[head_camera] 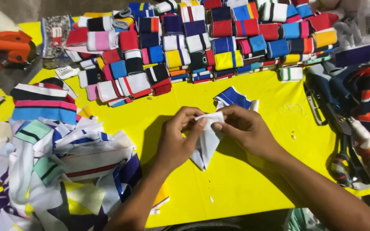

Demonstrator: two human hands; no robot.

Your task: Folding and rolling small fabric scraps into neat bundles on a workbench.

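White fabric piece (pixel 207 143): long axis near vertical, folded point toward viewer, top edge away, toward blue-white collar strip (pixel 233 97). Pinched at top edge between left hand (pixel 177 137) and right hand (pixel 246 128), both grips clamped on it, rest hanging below. Beneath: yellow tabletop (pixel 253 90). Beyond fabric piece: folded collar stacks (pixel 202 38); left of it, loose strip heap (pixel 52 162); right, scissors (pixel 343 149).

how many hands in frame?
2. Left hand and right hand meet at centre over the yellow table, both pinching one white and blue fabric piece. No other person's hands show; any outside the frame can't be ruled out.
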